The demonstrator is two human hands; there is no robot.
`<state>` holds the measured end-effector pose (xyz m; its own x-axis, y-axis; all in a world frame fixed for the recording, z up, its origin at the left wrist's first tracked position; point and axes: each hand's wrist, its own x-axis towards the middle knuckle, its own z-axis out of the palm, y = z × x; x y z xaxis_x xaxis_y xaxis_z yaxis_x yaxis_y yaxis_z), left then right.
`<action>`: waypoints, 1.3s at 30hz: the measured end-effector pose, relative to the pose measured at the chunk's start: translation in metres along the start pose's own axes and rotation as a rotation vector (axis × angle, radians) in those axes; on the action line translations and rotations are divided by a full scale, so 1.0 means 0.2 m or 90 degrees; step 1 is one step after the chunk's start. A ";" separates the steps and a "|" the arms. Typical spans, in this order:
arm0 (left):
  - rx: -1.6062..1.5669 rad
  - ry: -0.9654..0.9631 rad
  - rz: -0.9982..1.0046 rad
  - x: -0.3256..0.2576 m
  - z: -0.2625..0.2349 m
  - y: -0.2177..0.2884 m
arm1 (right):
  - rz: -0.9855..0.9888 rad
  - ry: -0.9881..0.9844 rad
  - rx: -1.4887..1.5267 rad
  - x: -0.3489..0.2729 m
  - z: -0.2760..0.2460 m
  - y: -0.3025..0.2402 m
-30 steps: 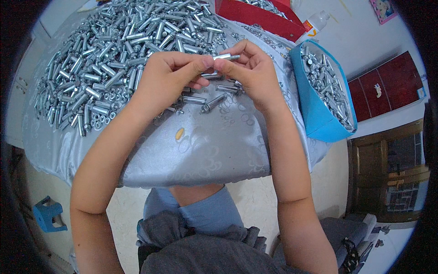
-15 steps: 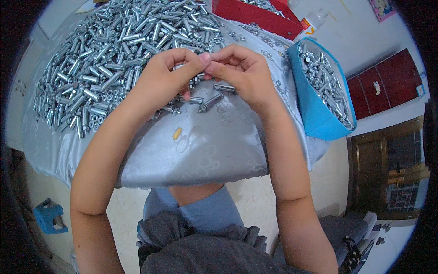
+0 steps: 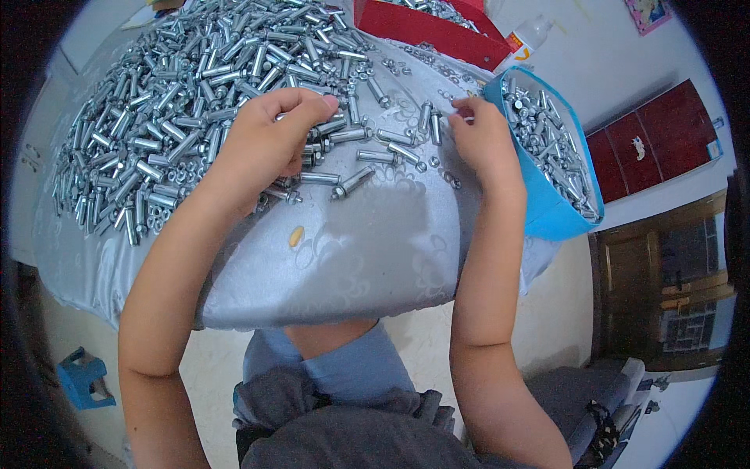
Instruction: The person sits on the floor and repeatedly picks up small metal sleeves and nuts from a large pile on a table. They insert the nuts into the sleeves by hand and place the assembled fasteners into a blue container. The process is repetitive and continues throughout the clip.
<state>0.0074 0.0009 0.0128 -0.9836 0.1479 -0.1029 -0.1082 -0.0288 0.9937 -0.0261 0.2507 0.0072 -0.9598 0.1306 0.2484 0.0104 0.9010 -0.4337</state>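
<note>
A wide heap of shiny metal expansion bolts (image 3: 187, 141) covers the left and far part of the table. Over its near right edge is my left hand (image 3: 269, 137), closed, thumb pressed to the bent forefinger; whatever lies inside it is hidden. My right hand (image 3: 484, 137) is well to the right, beside the blue bin, its thumb and forefinger a little apart over the cloth. Close to it lie two upright-pointing bolts (image 3: 430, 123) and a few small nuts or washers (image 3: 447, 177). Several loose bolts (image 3: 375, 157) lie between my hands.
A blue fabric bin (image 3: 547, 223) full of bolts stands at the table's right edge. Behind are a red box (image 3: 437, 39) with metal parts and a white bottle (image 3: 531, 35). A small yellow piece (image 3: 296, 236) lies on the silvery tablecloth (image 3: 336, 289).
My hands were together at the fingertips above the bolts. The right one has moved off to the right, toward the blue bin; the left has stayed nearly in place.
</note>
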 end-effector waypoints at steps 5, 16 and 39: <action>0.016 0.003 0.014 0.00 0.00 0.00 | 0.021 -0.040 -0.112 -0.02 0.01 0.06; 0.037 0.002 0.024 0.00 0.00 0.00 | 0.002 -0.031 -0.076 -0.03 0.00 0.10; 0.053 0.024 0.040 0.00 -0.04 0.02 | -0.055 -0.091 0.183 -0.31 -0.08 -0.03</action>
<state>0.0055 -0.0075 0.0172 -0.9930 0.1110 -0.0395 -0.0346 0.0460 0.9983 0.0386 0.2439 0.0088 -0.9836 -0.0195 0.1793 -0.1331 0.7496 -0.6484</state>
